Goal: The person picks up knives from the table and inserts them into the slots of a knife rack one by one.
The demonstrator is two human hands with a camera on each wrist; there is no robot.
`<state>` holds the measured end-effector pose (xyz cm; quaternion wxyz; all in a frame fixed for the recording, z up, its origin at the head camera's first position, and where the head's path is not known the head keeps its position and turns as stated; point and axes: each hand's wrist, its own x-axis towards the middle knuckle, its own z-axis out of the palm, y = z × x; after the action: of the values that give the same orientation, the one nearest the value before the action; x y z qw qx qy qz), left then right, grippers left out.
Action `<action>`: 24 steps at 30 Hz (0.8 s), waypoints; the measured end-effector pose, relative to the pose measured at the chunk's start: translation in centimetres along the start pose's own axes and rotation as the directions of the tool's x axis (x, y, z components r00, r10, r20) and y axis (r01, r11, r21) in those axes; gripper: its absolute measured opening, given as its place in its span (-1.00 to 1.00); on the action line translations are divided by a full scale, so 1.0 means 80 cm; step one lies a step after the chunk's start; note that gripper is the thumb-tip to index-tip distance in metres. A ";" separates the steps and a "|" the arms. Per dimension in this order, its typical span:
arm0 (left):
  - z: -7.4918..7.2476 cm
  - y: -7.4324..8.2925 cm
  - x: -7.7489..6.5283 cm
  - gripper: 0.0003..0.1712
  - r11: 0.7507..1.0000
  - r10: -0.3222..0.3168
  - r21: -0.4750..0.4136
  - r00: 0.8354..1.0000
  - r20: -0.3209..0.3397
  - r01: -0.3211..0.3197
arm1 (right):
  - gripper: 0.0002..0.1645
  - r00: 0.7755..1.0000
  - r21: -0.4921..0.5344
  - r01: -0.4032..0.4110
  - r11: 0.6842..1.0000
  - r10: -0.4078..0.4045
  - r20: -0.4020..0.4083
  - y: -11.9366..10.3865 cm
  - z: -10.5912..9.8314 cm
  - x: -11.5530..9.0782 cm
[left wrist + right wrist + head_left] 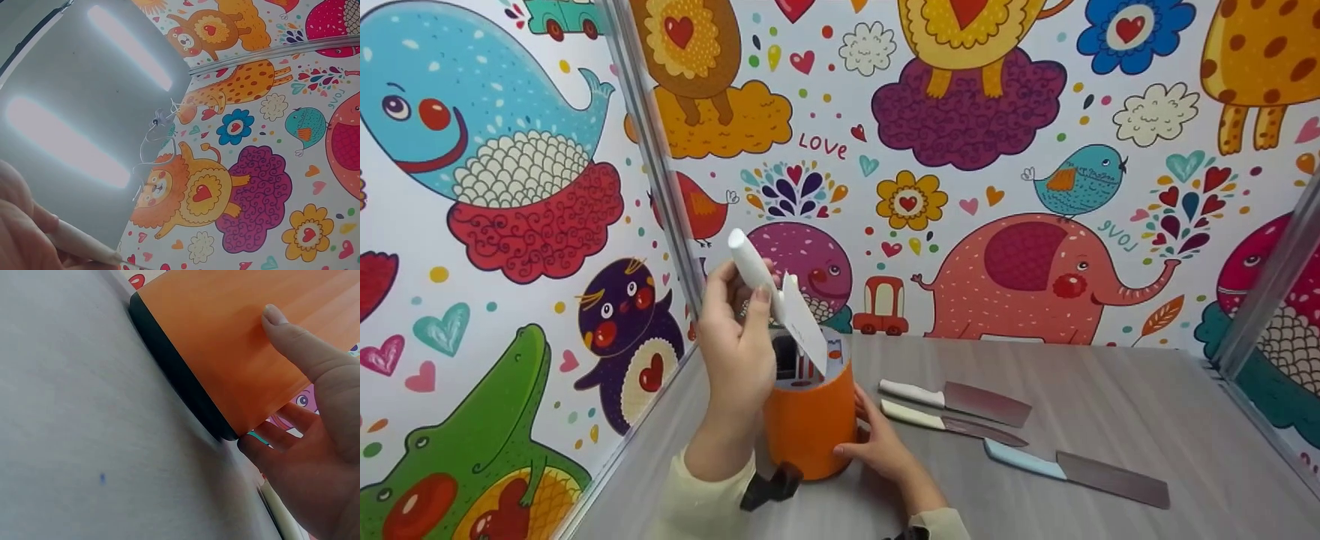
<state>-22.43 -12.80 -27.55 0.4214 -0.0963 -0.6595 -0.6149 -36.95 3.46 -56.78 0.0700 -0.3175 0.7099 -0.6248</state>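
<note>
My left hand (735, 360) grips the white handle of a kitchen knife (804, 326) over an orange knife holder (810, 431). The blade slants down to the holder's open top; whether its tip is inside a slot I cannot tell. In the left wrist view the knife's handle (84, 242) lies between the fingers and thumb. My right hand (885, 450) holds the holder low on its right side. Its thumb lies on the orange wall (214, 354) in the right wrist view, with the other fingers partly hidden behind.
To the right on the grey table (930, 495) lie a white-handled cleaver (988, 403), a cream-handled narrow knife (911, 415) and a blue-handled cleaver (1117, 478). Cartoon-printed walls (840, 180) stand at the back and both sides.
</note>
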 end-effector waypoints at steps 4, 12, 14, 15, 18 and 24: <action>0.007 -0.008 0.014 -0.53 1.000 -0.024 0.006 1.000 -0.013 0.025 | 0.24 1.000 -0.003 -0.009 1.000 0.009 -0.001 -0.001 -0.002 0.000; 0.017 -0.033 0.025 -0.50 0.992 -0.108 0.072 0.994 0.001 0.108 | 0.20 1.000 -0.002 0.000 1.000 0.000 0.007 -0.003 0.003 0.004; 0.021 -0.038 0.027 -0.50 0.988 -0.124 0.088 0.992 -0.006 0.124 | 0.20 1.000 -0.005 0.005 1.000 -0.005 0.002 -0.003 0.003 0.005; 0.023 -0.041 0.027 -0.50 0.987 -0.132 0.094 0.991 -0.008 0.132 | 0.19 1.000 -0.004 0.004 1.000 -0.004 -0.003 -0.003 0.003 0.005; 0.029 -0.050 0.030 -0.50 0.983 -0.152 0.107 0.988 -0.019 0.153 | 0.19 1.000 -0.008 -0.004 1.000 0.004 -0.010 -0.002 0.002 0.003; 0.039 -0.063 0.035 -0.50 0.973 -0.196 0.111 0.979 -0.049 0.200 | 0.21 1.000 -0.011 -0.017 1.000 0.016 -0.023 -0.003 0.001 0.000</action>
<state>-28.78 -12.20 -29.01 0.3753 0.0062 -0.6922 -0.6164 -36.79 3.37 -56.54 0.0652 -0.3048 0.7167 -0.6238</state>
